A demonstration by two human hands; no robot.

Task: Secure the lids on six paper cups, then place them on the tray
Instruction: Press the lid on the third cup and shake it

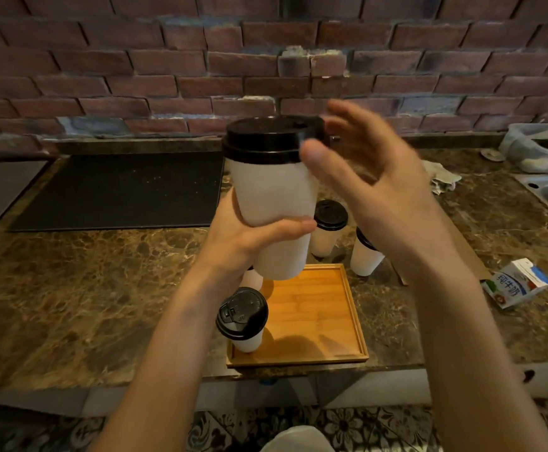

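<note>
Gripping a tall white paper cup (pixel 272 197), the left hand (pixel 250 236) steadies it; the right hand (pixel 373 177) (blurred) spreads beside its black plastic lid (pixel 266 138). Next, likely: square wooden tray (pixel 318 314) below.

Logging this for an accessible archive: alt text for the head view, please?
A left hand grips a white paper cup raised over a wooden tray, while the blurred right hand hovers open at its black lid. One lidded cup stands in the tray's near left corner; two more cups stand on the marble counter beyond it.
</note>
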